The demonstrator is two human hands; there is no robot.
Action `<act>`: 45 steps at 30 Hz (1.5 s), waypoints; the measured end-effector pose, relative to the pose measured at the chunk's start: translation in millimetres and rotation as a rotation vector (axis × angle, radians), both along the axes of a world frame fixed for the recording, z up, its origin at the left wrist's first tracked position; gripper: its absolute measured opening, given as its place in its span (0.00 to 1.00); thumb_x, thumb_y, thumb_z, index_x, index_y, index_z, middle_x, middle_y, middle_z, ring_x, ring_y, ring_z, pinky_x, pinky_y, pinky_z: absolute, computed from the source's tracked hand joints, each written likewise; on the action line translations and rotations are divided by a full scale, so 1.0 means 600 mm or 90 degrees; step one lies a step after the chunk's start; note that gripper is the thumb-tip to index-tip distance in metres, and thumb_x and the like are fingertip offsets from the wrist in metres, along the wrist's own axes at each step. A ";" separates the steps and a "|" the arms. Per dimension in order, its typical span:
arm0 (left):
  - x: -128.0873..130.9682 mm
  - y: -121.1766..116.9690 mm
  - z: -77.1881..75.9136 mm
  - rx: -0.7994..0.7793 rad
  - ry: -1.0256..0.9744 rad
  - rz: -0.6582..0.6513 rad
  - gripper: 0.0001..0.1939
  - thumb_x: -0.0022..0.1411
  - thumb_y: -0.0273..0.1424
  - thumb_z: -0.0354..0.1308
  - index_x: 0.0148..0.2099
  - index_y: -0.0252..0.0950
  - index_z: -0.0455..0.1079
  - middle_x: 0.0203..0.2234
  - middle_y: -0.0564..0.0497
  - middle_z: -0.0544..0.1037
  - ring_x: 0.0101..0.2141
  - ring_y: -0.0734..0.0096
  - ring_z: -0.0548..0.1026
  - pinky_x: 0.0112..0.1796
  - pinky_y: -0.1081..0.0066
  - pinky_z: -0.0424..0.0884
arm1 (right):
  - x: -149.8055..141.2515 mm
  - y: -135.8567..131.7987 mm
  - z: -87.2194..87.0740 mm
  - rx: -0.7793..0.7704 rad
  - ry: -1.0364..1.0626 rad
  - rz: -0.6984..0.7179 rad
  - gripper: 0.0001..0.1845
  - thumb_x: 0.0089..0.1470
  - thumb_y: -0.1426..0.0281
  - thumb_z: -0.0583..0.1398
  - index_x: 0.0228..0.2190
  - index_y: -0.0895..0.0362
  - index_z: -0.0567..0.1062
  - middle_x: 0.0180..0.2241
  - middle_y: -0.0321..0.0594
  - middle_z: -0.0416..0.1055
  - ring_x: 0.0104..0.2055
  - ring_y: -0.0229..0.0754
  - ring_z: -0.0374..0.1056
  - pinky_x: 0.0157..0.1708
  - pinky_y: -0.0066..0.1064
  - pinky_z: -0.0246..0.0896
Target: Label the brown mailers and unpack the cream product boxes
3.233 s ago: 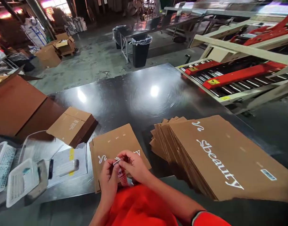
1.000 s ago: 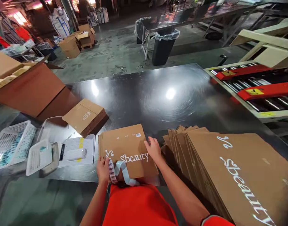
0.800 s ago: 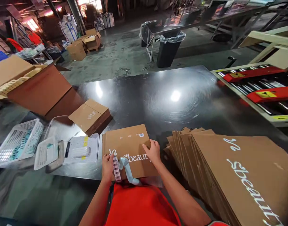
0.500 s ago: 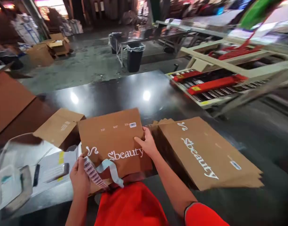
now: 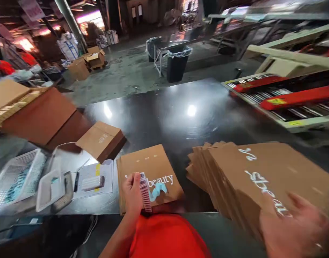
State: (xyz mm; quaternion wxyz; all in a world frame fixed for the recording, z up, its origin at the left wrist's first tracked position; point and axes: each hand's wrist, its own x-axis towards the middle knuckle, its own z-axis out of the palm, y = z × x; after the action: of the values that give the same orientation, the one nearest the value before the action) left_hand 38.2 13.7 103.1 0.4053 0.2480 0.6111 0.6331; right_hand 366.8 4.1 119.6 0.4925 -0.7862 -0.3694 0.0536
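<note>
A small pile of flat brown cartons (image 5: 150, 168) printed "beauty" lies at the near edge of the dark shiny table (image 5: 167, 111). My left hand (image 5: 132, 193) rests on it, closed on a strip of barcode labels (image 5: 145, 191) with pale blue backing curling off. My right hand (image 5: 293, 229), blurred by motion, is at the bottom right with fingers spread, over the near end of a large fanned stack of the same flat cartons (image 5: 261, 179).
Left of the pile lie a paper sheet (image 5: 91, 177), white mesh baskets (image 5: 16, 177) and a smaller carton bundle (image 5: 101, 139). Big brown boxes (image 5: 38, 114) stand at far left. A roller conveyor with red rails (image 5: 288, 100) runs at right. Bins (image 5: 176, 64) stand beyond the table.
My right hand has left the small pile's top carton and swung down to the right over the large stack. That carton no longer shows. My left hand still holds the label strip.
</note>
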 end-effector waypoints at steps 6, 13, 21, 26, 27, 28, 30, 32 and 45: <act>0.023 -0.024 0.019 0.070 0.119 -0.066 0.22 0.61 0.48 0.57 0.23 0.37 0.66 0.20 0.53 0.68 0.25 0.72 0.64 0.30 0.70 0.60 | -0.284 0.067 -0.011 -0.125 0.290 0.727 0.27 0.45 0.47 0.64 0.40 0.52 0.76 0.38 0.46 0.79 0.39 0.50 0.76 0.41 0.40 0.75; 0.004 -0.062 0.000 0.045 0.032 0.013 0.26 0.53 0.58 0.60 0.29 0.38 0.67 0.22 0.52 0.68 0.25 0.70 0.65 0.30 0.68 0.60 | -0.357 0.072 -0.041 -0.216 0.289 0.836 0.22 0.43 0.48 0.65 0.32 0.52 0.79 0.31 0.42 0.80 0.31 0.46 0.76 0.32 0.30 0.75; 0.001 -0.068 0.012 -0.009 -0.066 0.031 0.15 0.49 0.44 0.64 0.30 0.39 0.67 0.23 0.50 0.70 0.26 0.68 0.67 0.29 0.68 0.65 | -0.361 0.069 -0.082 -0.178 0.221 0.836 0.20 0.43 0.46 0.63 0.29 0.48 0.79 0.29 0.42 0.79 0.29 0.49 0.75 0.29 0.36 0.75; 0.005 -0.075 0.013 -0.029 -0.075 0.004 0.14 0.52 0.43 0.61 0.28 0.38 0.66 0.23 0.53 0.69 0.26 0.71 0.66 0.30 0.70 0.65 | -0.360 0.040 -0.049 -0.148 0.216 0.811 0.17 0.49 0.51 0.61 0.31 0.51 0.77 0.30 0.42 0.78 0.31 0.46 0.75 0.32 0.34 0.73; 0.005 -0.078 0.008 -0.037 -0.045 -0.002 0.15 0.54 0.43 0.60 0.28 0.37 0.66 0.23 0.54 0.69 0.26 0.72 0.65 0.30 0.71 0.64 | -0.361 0.034 -0.041 -0.142 0.230 0.810 0.16 0.51 0.53 0.61 0.31 0.52 0.76 0.30 0.42 0.78 0.31 0.45 0.74 0.32 0.34 0.73; 0.004 -0.081 0.003 -0.045 -0.009 -0.013 0.16 0.55 0.44 0.59 0.28 0.37 0.65 0.22 0.55 0.68 0.26 0.72 0.64 0.30 0.72 0.63 | -0.362 0.028 -0.034 -0.132 0.240 0.808 0.15 0.52 0.54 0.60 0.31 0.52 0.76 0.30 0.41 0.77 0.30 0.44 0.74 0.32 0.33 0.72; 0.003 -0.085 -0.009 -0.057 0.062 -0.022 0.19 0.58 0.47 0.58 0.26 0.38 0.63 0.21 0.56 0.65 0.25 0.73 0.62 0.28 0.73 0.61 | -0.364 0.018 -0.025 -0.114 0.240 0.803 0.13 0.55 0.57 0.59 0.30 0.53 0.75 0.28 0.40 0.75 0.30 0.42 0.72 0.31 0.31 0.69; 0.004 -0.088 -0.020 -0.068 0.112 -0.033 0.22 0.59 0.50 0.57 0.25 0.38 0.61 0.19 0.56 0.63 0.24 0.73 0.61 0.27 0.73 0.60 | -0.364 0.010 -0.022 -0.099 0.221 0.795 0.11 0.56 0.59 0.58 0.29 0.53 0.74 0.27 0.38 0.73 0.29 0.40 0.69 0.31 0.30 0.66; -0.109 -0.147 -0.128 -0.302 -0.236 0.176 0.22 0.46 0.49 0.69 0.31 0.35 0.72 0.24 0.49 0.79 0.24 0.66 0.76 0.22 0.69 0.71 | -0.246 0.281 -0.146 -0.309 -0.008 0.548 0.09 0.52 0.71 0.57 0.21 0.57 0.71 0.26 0.39 0.71 0.34 0.42 0.67 0.35 0.29 0.60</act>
State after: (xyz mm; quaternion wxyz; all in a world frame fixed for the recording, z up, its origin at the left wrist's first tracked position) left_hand -27.3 -74.4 26.5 0.4660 -0.0580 0.6851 0.5568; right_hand 218.9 172.5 32.0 0.2258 -0.6545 -0.6404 0.3324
